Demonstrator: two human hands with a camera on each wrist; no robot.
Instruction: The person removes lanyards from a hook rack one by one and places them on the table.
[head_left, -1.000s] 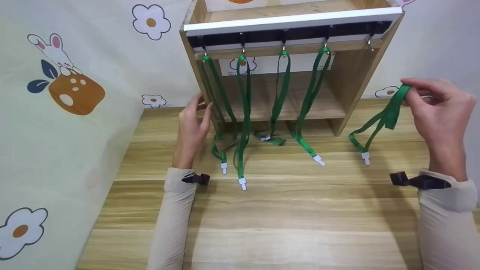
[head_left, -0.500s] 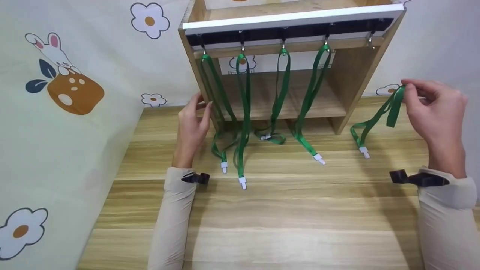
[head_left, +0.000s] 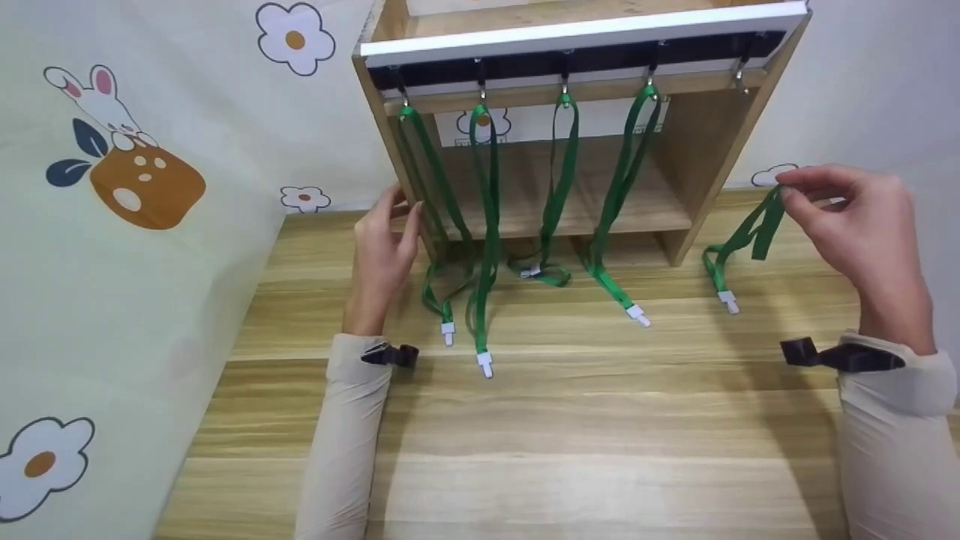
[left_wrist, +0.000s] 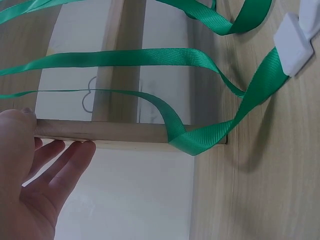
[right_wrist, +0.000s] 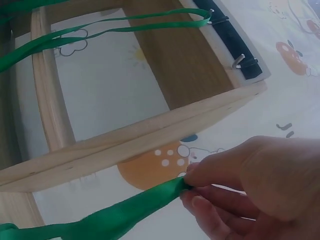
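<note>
My right hand (head_left: pixel 862 217) pinches a green lanyard (head_left: pixel 742 232) between thumb and fingers, right of the wooden shelf (head_left: pixel 690 217). Its strap hangs down and its white clip (head_left: pixel 727 301) is at or just over the table. In the right wrist view the pinched strap (right_wrist: pixel 130 207) runs left from the fingertips. My left hand (head_left: pixel 384 259) holds the shelf's left side panel (left_wrist: pixel 100 131), thumb on one face and fingers on the other. Several green lanyards (head_left: pixel 489 225) hang from hooks on the shelf's front. The rightmost hook (head_left: pixel 741 81) bears no lanyard.
The shelf stands on a wood-grain table (head_left: pixel 570 442) against a patterned wall covering (head_left: pixel 112 300). White clips (head_left: pixel 485 364) of the hung lanyards lie on the table before the shelf. A black hook strip (head_left: pixel 600 61) runs under its white top edge.
My right hand has moved left and slightly down with the lanyard, nearer the shelf. The lanyard's clip has moved up a little. My left hand stays at the side panel.
</note>
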